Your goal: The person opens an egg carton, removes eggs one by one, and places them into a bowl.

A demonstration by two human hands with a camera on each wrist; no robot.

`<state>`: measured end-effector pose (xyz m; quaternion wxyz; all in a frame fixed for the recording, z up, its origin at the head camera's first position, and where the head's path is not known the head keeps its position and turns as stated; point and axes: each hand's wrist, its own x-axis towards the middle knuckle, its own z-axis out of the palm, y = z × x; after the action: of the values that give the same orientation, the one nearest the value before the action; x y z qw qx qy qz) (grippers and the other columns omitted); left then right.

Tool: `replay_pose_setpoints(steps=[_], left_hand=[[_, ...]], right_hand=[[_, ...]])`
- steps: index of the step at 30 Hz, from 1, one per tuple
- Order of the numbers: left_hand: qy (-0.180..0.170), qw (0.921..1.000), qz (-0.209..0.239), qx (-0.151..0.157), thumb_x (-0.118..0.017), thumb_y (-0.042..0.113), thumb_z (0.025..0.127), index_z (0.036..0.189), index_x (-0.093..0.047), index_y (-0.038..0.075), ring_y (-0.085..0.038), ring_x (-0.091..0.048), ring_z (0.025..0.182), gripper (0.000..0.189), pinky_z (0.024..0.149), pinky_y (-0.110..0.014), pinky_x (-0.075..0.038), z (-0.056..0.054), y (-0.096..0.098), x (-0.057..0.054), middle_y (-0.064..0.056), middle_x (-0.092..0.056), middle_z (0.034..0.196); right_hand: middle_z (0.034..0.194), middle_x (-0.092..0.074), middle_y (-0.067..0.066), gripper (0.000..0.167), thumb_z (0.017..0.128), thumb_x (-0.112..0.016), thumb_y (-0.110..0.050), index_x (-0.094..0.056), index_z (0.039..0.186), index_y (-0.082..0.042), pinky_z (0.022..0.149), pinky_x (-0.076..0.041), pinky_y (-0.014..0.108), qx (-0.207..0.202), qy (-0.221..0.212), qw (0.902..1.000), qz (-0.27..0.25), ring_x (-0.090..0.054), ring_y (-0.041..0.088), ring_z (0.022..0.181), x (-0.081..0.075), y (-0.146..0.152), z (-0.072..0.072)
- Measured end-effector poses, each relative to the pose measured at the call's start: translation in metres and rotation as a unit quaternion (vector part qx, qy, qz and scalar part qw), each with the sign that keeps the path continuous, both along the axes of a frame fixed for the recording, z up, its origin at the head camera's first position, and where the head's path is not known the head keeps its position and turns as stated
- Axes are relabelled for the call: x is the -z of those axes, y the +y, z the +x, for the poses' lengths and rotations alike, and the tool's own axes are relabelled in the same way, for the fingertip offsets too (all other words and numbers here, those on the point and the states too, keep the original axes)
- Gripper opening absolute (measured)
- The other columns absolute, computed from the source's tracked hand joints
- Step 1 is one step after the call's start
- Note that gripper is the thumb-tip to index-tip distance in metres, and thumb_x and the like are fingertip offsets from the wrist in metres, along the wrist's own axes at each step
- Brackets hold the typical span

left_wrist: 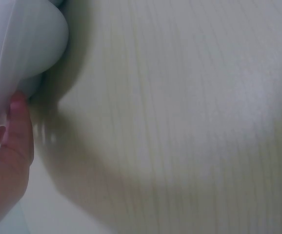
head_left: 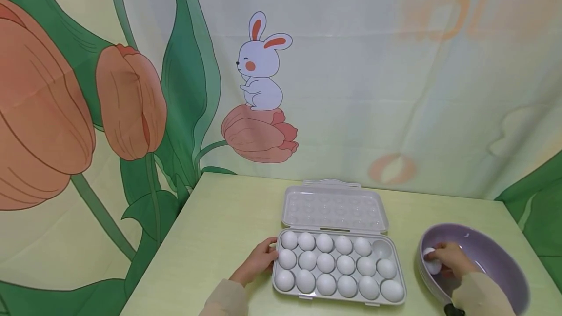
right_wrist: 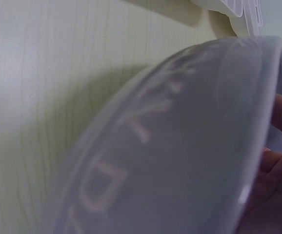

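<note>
A white egg box point(head_left: 338, 294) lies open on the table, its lid point(head_left: 334, 207) folded back toward the wall. White eggs point(head_left: 326, 263) sit in its cups, except the back right cup point(head_left: 382, 249), which is bare. My left hand point(head_left: 260, 259) grips the box's left edge; in the left wrist view, the fingers point(left_wrist: 20, 129) pinch its rim. Inside a purple bowl point(head_left: 491, 255) on the right, my right hand point(head_left: 452, 257) holds a white egg point(head_left: 433, 267) near the left wall. A finger crosses the white shape, so I cannot tell whether a second egg is there.
The pale wood-grain table point(head_left: 210, 228) meets a hanging cloth printed with tulips and a rabbit point(head_left: 262, 77). A small black thing point(head_left: 454, 310) shows at the bowl's near side. Pale lettering marks the bowl's outer wall point(right_wrist: 180, 146).
</note>
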<state>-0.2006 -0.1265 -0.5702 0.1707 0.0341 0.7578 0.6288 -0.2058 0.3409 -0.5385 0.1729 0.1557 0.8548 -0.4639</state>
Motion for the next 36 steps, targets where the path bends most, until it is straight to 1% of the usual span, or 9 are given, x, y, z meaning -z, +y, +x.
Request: replay_pose_setpoints(steps=[7,9,12,15,19,22,26,29,36], left_hand=[[0.0,1.0,0.001,0.0,-0.04,0.001,0.088,0.127,-0.033,-0.008,-0.013,-0.052,0.07,0.041,0.058,-0.029,-0.049,0.001,0.0,0.0,-0.008,-0.048,0.085],[0.0,1.0,0.0,0.0,-0.04,0.001,0.088,0.127,-0.033,-0.008,-0.014,-0.052,0.07,0.041,0.058,-0.029,-0.049,0.001,0.0,0.001,-0.009,-0.048,0.085],[0.0,1.0,0.001,0.0,-0.04,0.0,0.088,0.128,-0.033,-0.008,-0.013,-0.051,0.07,0.041,0.058,-0.029,-0.049,0.0,0.0,0.002,-0.008,-0.048,0.084],[-0.002,1.0,0.003,0.0,-0.04,0.0,0.088,0.128,-0.032,-0.008,-0.013,-0.05,0.07,0.042,0.058,-0.029,-0.049,-0.001,0.0,0.003,-0.007,-0.047,0.084],[-0.004,1.0,0.002,0.001,-0.04,0.001,0.088,0.128,-0.032,-0.009,-0.014,-0.05,0.071,0.042,0.058,-0.029,-0.049,-0.002,-0.001,0.005,-0.008,-0.047,0.085],[-0.005,1.0,0.0,0.001,-0.04,0.001,0.088,0.128,-0.032,-0.009,-0.014,-0.05,0.071,0.042,0.058,-0.029,-0.049,-0.002,-0.001,0.006,-0.008,-0.047,0.085],[-0.006,1.0,-0.003,-0.003,-0.04,0.001,0.088,0.128,-0.033,-0.008,-0.013,-0.05,0.071,0.041,0.058,-0.028,-0.048,-0.002,0.0,0.005,-0.008,-0.047,0.085],[-0.006,1.0,-0.003,-0.003,-0.041,0.002,0.088,0.128,-0.033,-0.008,-0.013,-0.05,0.071,0.042,0.058,-0.028,-0.049,-0.002,0.0,0.004,-0.008,-0.047,0.085],[-0.003,1.0,-0.002,-0.001,-0.041,0.002,0.088,0.128,-0.032,-0.008,-0.015,-0.052,0.072,0.042,0.06,-0.03,-0.05,-0.001,-0.001,0.004,-0.01,-0.048,0.086]], right_hand=[[0.065,-0.05,0.003,0.021,0.069,-0.062,-0.014,-0.05,0.078,0.0,0.05,-0.042,0.03,0.007,0.012,0.9999,0.009,-0.048,0.016,0.057,0.004,0.002,0.001],[0.063,-0.049,0.002,0.019,0.069,-0.062,-0.015,-0.05,0.075,-0.002,0.048,-0.04,0.029,0.007,0.011,0.9998,0.016,-0.047,0.016,0.055,0.005,0.003,0.001],[0.064,-0.049,0.003,0.02,0.07,-0.061,-0.018,-0.049,0.075,-0.002,0.048,-0.04,0.029,0.006,0.008,0.9997,0.021,-0.047,0.016,0.056,0.005,0.004,0.001],[0.069,-0.051,0.005,0.029,0.071,-0.06,-0.02,-0.049,0.084,0.003,0.05,-0.041,0.031,0.003,0.001,0.9997,0.025,-0.048,0.017,0.059,0.004,0.006,0.0],[0.075,-0.053,0.009,0.045,0.072,-0.059,-0.022,-0.044,0.1,0.01,0.053,-0.043,0.033,0.005,-0.012,0.9996,0.026,-0.049,0.019,0.064,0.004,0.008,-0.001],[0.081,-0.053,0.016,0.056,0.072,-0.059,-0.025,-0.04,0.108,0.012,0.055,-0.044,0.033,0.007,-0.018,0.9993,0.031,-0.05,0.021,0.067,0.005,0.01,-0.002],[0.094,-0.051,0.026,0.068,0.072,-0.06,-0.028,-0.033,0.117,0.014,0.058,-0.044,0.035,0.008,-0.026,0.9991,0.032,-0.052,0.024,0.074,0.006,0.012,-0.002],[0.098,-0.049,0.028,0.07,0.072,-0.06,-0.028,-0.031,0.119,0.015,0.059,-0.043,0.036,0.011,-0.028,0.9992,0.028,-0.053,0.025,0.075,0.006,0.012,-0.002],[0.099,-0.048,0.03,0.066,0.074,-0.058,-0.025,-0.031,0.118,0.016,0.059,-0.045,0.037,0.005,-0.018,0.9995,0.026,-0.054,0.026,0.077,0.005,0.011,-0.001]])
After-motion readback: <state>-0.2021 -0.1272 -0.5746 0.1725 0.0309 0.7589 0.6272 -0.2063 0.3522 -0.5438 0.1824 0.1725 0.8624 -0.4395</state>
